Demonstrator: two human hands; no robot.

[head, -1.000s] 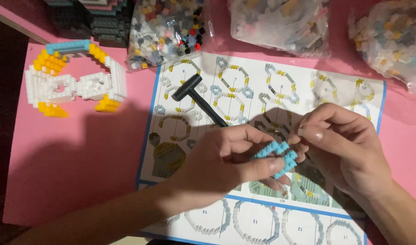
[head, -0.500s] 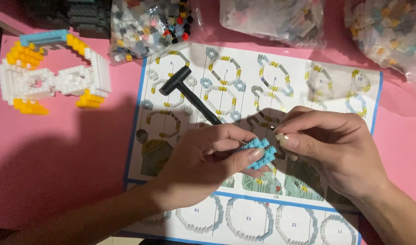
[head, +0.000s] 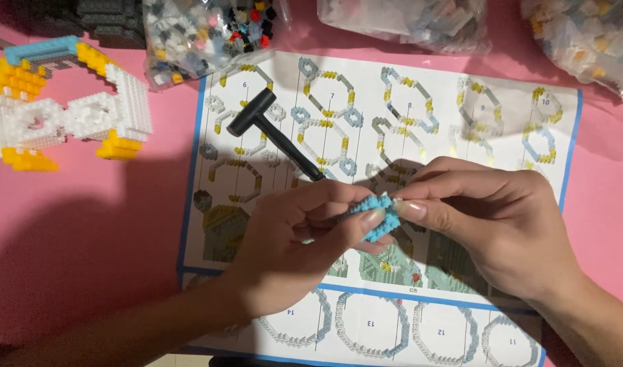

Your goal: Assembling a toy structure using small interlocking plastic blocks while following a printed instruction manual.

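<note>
Pinching a blue brick piece (head: 378,214), both hands hover above the instruction sheet (head: 461,122) on a pink table (head: 87,224).

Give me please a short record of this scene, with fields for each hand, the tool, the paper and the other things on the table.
left hand: left hand pinches the light blue brick piece and also holds the black hammer
right hand: right hand pinches the same piece from the other side
hammer: head lies over the sheet, handle runs into the left hand
paper: instruction sheet with step drawings, flat on the pink table
built model: white, yellow and blue brick model, far left
bags: clear bags of small bricks along the top edge
</note>
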